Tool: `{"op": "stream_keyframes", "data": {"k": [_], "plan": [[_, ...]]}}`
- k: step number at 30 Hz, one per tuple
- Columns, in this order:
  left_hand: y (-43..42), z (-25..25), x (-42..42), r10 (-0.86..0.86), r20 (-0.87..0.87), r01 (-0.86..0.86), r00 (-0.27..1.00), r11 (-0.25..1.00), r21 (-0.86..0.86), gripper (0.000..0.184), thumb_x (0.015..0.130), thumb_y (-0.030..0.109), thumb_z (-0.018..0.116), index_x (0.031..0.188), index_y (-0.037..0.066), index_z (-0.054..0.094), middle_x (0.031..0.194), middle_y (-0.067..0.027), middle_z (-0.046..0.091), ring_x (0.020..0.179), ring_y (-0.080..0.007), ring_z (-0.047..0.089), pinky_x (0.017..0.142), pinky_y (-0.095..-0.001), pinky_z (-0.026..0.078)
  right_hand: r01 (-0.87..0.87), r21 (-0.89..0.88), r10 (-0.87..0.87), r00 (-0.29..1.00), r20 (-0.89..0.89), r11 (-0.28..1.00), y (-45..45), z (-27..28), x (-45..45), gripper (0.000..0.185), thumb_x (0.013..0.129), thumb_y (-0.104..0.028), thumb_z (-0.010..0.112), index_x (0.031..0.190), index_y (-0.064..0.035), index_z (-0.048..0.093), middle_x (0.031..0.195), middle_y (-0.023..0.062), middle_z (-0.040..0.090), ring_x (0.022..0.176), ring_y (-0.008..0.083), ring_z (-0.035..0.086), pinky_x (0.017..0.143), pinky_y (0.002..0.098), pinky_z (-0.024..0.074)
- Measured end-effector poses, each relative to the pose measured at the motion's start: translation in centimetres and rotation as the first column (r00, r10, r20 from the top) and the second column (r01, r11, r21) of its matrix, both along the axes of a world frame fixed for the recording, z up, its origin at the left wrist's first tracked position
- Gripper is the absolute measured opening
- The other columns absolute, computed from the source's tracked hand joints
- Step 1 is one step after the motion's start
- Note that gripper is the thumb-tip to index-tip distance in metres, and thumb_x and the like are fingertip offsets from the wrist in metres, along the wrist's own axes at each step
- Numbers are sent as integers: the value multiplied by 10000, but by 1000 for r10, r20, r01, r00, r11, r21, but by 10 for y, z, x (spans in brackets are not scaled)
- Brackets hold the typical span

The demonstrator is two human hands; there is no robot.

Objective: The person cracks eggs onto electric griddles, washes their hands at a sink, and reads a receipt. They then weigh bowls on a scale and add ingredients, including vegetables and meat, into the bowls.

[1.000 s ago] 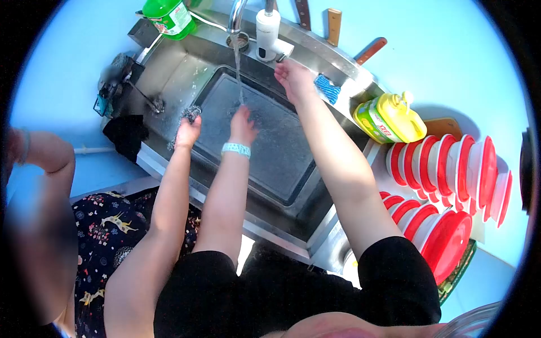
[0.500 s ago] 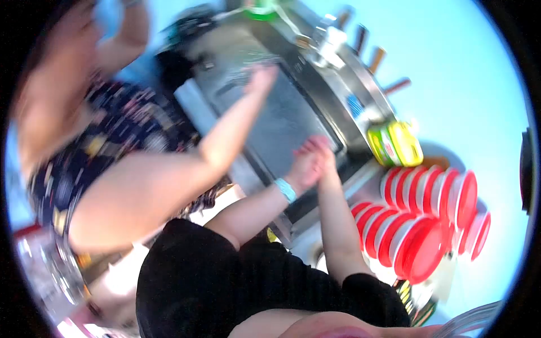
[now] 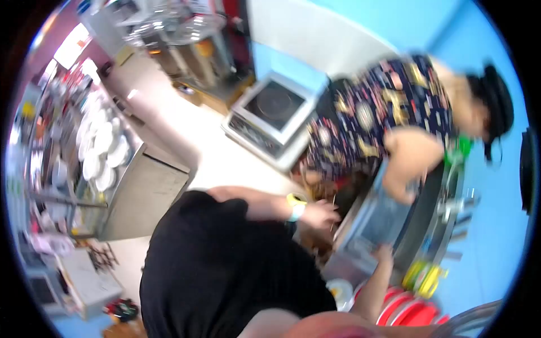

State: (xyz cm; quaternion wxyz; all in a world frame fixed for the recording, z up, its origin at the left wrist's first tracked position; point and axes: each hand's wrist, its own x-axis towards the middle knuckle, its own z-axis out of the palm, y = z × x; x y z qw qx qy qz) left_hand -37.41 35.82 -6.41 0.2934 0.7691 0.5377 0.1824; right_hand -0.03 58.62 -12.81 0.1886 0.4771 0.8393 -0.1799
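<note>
My left hand (image 3: pixel 320 215) is held out beside the near edge of the sink (image 3: pixel 344 225), fingers apart and holding nothing I can see. It wears a light blue wristband (image 3: pixel 297 212) and a yellow band (image 3: pixel 296 199). At the sink's near end is my right hand (image 3: pixel 383 253), its fingers smeared by motion. Close to my right forearm lie red-lidded containers (image 3: pixel 397 310) and a yellow-green bottle or jug (image 3: pixel 422 278). A white bowl (image 3: pixel 340 293) sits beside that forearm, partly covered.
A person in a patterned top (image 3: pixel 389 107) bends over the sink's far part. Behind them is a cooktop (image 3: pixel 276 107) on a white stand. Stacked white dishes (image 3: pixel 101 146) stand on a metal counter (image 3: pixel 146 194) at left. Knife handles (image 3: pixel 459 236) line the wall by the tap.
My hands, pressed together over the sink before, have come apart. My view has swung left, bringing the cooktop, floor and dish counter into sight.
</note>
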Motion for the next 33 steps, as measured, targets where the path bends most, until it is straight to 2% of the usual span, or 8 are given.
{"op": "stream_keyframes", "data": {"k": [3,5,15,17,22,25,27,33], "plan": [[-109,-9,-108,397,-9,-393,918,903,-174,470,835,264,620,1278,119,560,1336,-197,510,1194,-351,500,1036,-454,370,235,-83,-224,675,-702,968,-71,3,-72,495,875,-285,626,1320,-99,511,1378,244,455,1281,388,433,1066,411,356],[-168,-1,-165,562,12,-558,827,823,-107,384,829,230,622,1199,126,618,1282,-179,548,1160,-348,520,1021,-454,385,-10,-423,-88,974,-211,906,-127,55,-166,479,926,-202,579,1370,-61,465,1362,186,491,1241,279,480,1049,350,355],[-276,93,-274,773,473,-856,424,172,487,168,848,48,610,996,81,683,1082,-72,653,1040,-272,581,936,-352,456,-736,-677,-232,654,-720,29,-399,173,-604,624,926,-230,578,1418,-6,267,1324,186,441,1149,266,530,956,405,458],[-276,97,-322,380,891,-949,-248,-282,-144,163,892,26,577,1031,19,662,1065,-44,663,1053,-212,582,923,-302,460,-766,-633,-399,620,-676,-117,-432,179,-689,490,927,-230,569,1335,-37,377,1196,156,510,1049,252,565,910,412,482],[-326,123,-441,-33,907,-902,-420,123,-414,198,948,74,537,1122,-10,578,1033,-75,628,984,-176,601,813,-243,492,-625,-268,-422,727,-541,-733,-474,181,-866,173,935,-228,549,852,-77,529,730,55,542,659,194,535,713,381,497],[-357,99,-512,175,925,-922,-337,137,-362,222,934,104,558,1130,1,538,996,-72,620,901,-197,634,721,-253,530,-658,-669,-568,714,-409,-345,-490,190,-934,312,961,-233,512,680,-120,434,594,22,452,567,177,460,624,339,452],[-367,64,-581,952,-307,-815,24,197,546,257,884,144,583,1133,99,536,998,-56,623,795,-213,648,657,-308,543,-703,-687,-465,678,-569,-185,-489,192,-977,296,966,-207,496,689,-119,445,604,15,450,573,163,457,611,320,440],[-422,34,-761,838,-379,-481,393,539,691,408,881,223,552,1286,194,503,1410,-52,436,1355,-206,348,1093,-648,220,-848,-225,26,270,-962,480,-456,159,-1131,220,989,-196,473,890,-20,560,703,47,550,680,129,525,691,284,452]]}}
